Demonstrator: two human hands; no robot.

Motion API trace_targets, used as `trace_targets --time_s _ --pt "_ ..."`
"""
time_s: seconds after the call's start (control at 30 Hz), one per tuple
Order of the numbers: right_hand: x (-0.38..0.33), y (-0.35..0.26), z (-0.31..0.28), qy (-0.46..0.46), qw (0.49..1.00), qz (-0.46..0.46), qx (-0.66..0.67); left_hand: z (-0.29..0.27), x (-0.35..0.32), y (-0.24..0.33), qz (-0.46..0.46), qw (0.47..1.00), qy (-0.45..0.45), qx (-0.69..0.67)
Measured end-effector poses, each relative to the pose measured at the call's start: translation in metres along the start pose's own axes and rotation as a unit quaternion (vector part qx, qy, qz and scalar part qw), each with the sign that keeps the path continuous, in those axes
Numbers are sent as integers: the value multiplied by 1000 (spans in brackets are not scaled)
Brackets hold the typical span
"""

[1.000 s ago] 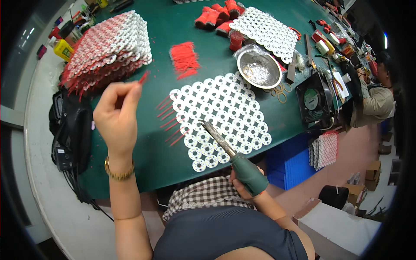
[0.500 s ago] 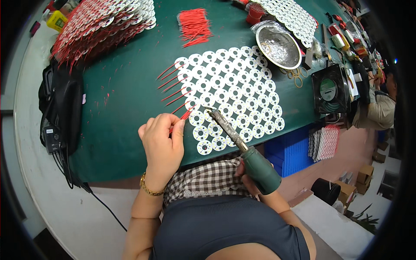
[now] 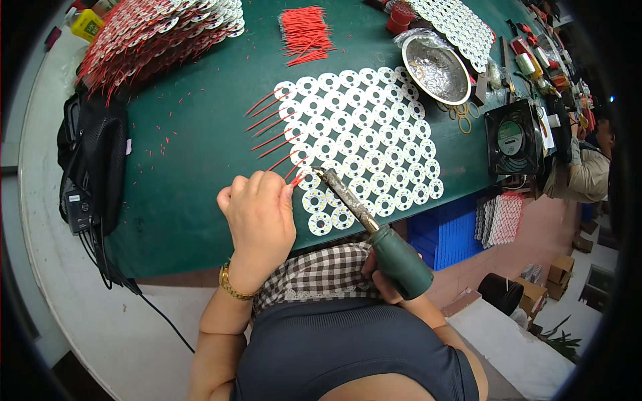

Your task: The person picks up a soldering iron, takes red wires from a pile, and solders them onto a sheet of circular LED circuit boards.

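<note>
My left hand (image 3: 262, 212) pinches several short red wires (image 3: 298, 179) by the left edge of a panel of round white circuit boards (image 3: 348, 143). The wire ends meet a disc in the panel's left column. Above that hand, a row of red wires (image 3: 267, 127) sticks out leftward from the discs higher up the same column. My right hand (image 3: 384, 283) is closed round the green handle of a soldering iron (image 3: 400, 262), largely hidden behind it. The iron's dark tip is close to the wire ends; whether they touch I cannot tell.
A bundle of red wires (image 3: 305, 33) lies beyond the panel. Wired boards (image 3: 164, 40) are stacked at the far left, above a black bag (image 3: 93, 160). A metal bowl (image 3: 436, 69), rubber bands (image 3: 463, 119) and a fan (image 3: 513, 139) stand rightward. Another person (image 3: 588, 167) sits at far right.
My left hand has shifted right, bringing the wires to a disc. One more wire now sticks out from the left column. The iron's tip has moved slightly left.
</note>
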State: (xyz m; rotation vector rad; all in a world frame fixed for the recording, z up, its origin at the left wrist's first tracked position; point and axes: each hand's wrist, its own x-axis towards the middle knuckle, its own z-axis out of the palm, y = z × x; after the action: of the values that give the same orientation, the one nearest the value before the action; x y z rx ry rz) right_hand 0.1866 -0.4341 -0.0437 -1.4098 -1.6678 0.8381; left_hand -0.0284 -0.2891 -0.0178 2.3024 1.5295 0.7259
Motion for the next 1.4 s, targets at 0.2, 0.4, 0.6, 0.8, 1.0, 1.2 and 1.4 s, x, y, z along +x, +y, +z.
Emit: trace_targets --time_s 0.2,0.4,0.6,0.8,1.0,1.2,1.4 --pt "4 -4 2 16 997 38 58 -2 -2 -4 17 1000 -6 -6" --pt "9 -7 0 9 999 22 32 -3 -1 -4 24 1000 -16 1" --pt "15 -10 -5 -41 997 3 -59 -2 0 -4 29 999 -14 10" --pt "11 1 0 -21 994 -88 -61 -4 1 -2 29 999 -24 23" --pt "5 0 2 15 1000 -18 -4 -6 2 -1 26 999 -29 25" --pt "4 -12 -10 -31 993 -11 -111 -7 3 -1 25 999 -28 26" --pt "2 -14 -9 -1 996 34 -87 -40 -4 -1 -106 988 20 -112"
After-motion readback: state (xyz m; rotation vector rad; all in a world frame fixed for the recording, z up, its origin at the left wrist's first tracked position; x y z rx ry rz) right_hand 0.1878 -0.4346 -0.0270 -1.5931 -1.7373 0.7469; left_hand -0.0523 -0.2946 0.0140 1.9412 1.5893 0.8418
